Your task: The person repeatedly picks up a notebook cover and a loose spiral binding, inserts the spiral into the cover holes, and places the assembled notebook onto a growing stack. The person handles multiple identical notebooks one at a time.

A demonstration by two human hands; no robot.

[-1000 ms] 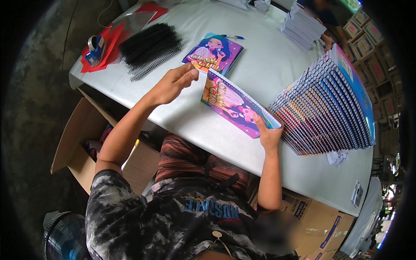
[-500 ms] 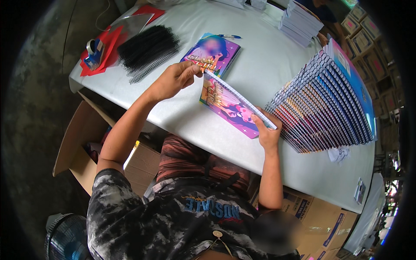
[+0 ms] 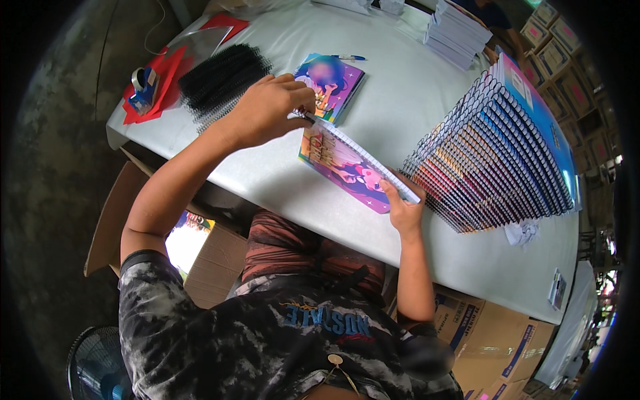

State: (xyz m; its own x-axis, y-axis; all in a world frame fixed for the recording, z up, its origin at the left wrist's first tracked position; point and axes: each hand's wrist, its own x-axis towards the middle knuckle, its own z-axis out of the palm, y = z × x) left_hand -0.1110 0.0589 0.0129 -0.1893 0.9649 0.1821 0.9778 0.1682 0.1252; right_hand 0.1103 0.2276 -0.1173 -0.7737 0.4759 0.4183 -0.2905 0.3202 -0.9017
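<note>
Left hand [image 3: 270,110] and right hand [image 3: 402,208] hold a purple notebook [image 3: 350,167]

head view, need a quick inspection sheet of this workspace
surface: white table, partly covered.
job's things: purple illustrated notebook propped on the table; black plastic spiral bindings heaped far left.
clutter: leaning row of spiral-bound notebooks; second purple notebook lying flat; blue tape dispenser on red sheets; pile of white booklets.
grippers: left hand pinches the notebook's top corner; right hand grips its lower end.
cables: nothing seen.
surroundings: cardboard boxes under the table; fan on the floor.
</note>
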